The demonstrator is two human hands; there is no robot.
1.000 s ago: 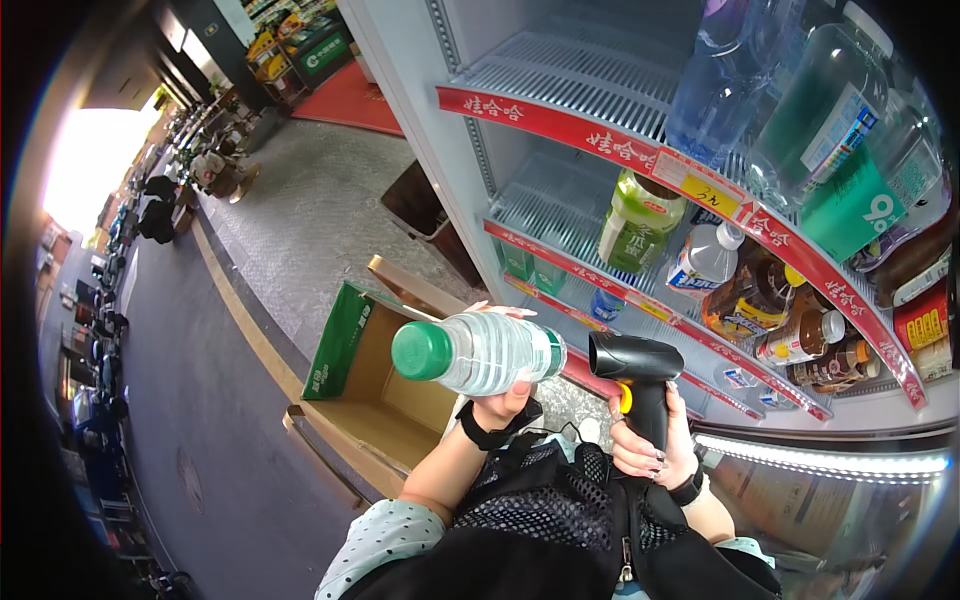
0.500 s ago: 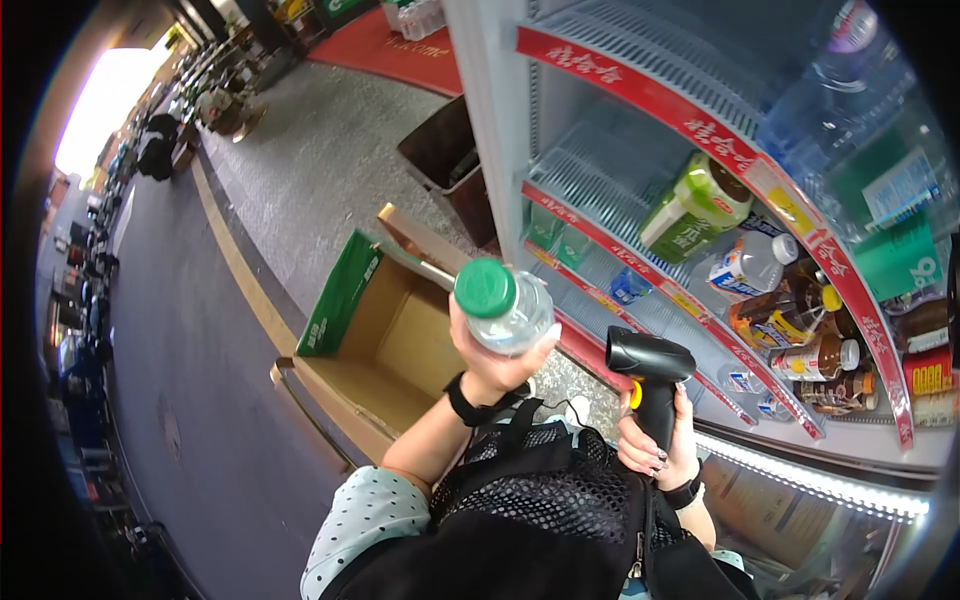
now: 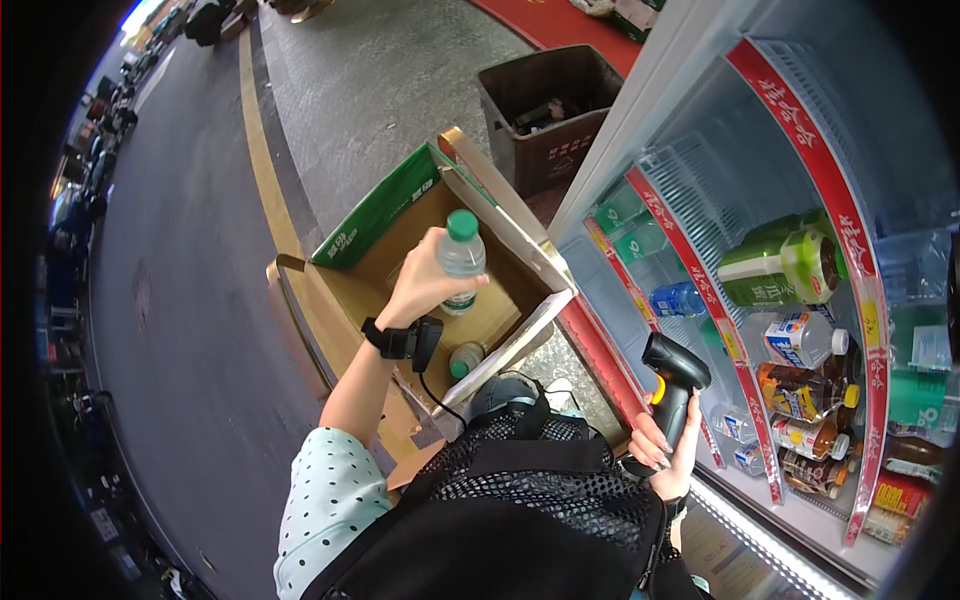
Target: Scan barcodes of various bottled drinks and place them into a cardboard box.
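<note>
Two grips | left hand [image 3: 420,282]: clear plastic bottle [image 3: 461,258] | right hand [image 3: 670,458]: pistol-shaped black scanner [image 3: 676,372]

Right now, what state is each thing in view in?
Green-capped bottle: capped, cap up, over the carton.
Left hand: grip closed on that bottle.
Carton: open, flaps spread.
Bottle inside carton: capped.
Handheld scanner: held; trigger state can't be told.
Right hand: grip closed around the scanner handle.
Waste bin: uncovered, some litter inside.
Light strip: lit.
</note>
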